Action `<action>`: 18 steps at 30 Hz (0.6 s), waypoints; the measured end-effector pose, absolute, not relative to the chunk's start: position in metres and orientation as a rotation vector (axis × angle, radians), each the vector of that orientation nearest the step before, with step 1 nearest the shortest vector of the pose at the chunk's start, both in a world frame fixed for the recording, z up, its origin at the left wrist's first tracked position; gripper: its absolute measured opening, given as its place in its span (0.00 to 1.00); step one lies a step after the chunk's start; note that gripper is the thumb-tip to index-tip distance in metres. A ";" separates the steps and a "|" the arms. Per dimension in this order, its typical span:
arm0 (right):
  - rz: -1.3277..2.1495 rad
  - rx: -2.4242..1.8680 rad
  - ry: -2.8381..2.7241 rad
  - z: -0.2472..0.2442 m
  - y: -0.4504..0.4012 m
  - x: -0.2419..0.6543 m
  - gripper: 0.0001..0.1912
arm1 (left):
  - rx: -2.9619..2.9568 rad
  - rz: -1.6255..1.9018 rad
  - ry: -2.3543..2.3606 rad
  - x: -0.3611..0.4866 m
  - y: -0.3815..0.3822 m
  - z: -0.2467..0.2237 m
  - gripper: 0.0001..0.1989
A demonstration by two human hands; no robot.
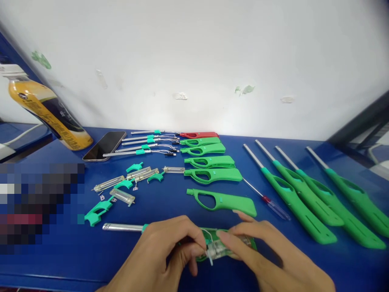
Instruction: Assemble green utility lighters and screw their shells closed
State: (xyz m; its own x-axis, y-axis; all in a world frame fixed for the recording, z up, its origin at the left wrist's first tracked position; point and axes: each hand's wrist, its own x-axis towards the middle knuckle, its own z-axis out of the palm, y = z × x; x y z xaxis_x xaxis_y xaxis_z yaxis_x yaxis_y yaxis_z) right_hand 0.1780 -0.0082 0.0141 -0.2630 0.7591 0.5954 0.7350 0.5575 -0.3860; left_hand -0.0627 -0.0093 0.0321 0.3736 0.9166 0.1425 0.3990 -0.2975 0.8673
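Fingers [199, 248] of both hands pinched closed on clear lighter part [217, 248], between them.

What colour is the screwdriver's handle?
Red near the shaft, otherwise clear; the screwdriver shows best in the head view.

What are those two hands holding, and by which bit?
A clear plastic part. The left hand pinches at its end, by the small whitish piece; the right hand holds its body with the fingers.
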 end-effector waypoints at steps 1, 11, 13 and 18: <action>0.059 -1.182 -2.019 0.015 -0.007 0.178 0.11 | 1.862 0.854 1.134 -0.064 -0.009 0.033 0.13; 0.017 -1.152 -1.879 0.012 -0.011 0.183 0.10 | 2.431 1.036 1.189 -0.074 0.005 0.026 0.15; 0.042 -1.192 -1.892 0.012 -0.009 0.184 0.08 | 2.462 0.981 1.161 -0.069 0.006 0.021 0.12; -0.018 -1.261 -1.893 0.009 -0.006 0.184 0.10 | 2.400 0.818 1.182 -0.056 0.010 0.013 0.10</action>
State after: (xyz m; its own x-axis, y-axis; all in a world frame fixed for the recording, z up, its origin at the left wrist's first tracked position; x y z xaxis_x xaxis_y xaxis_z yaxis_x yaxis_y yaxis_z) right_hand 0.1836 -0.0060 0.0089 -0.1411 0.7541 0.6414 0.7661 0.4935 -0.4117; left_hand -0.0560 0.0102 0.0132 0.4878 0.8021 0.3445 0.6050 -0.5951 0.5290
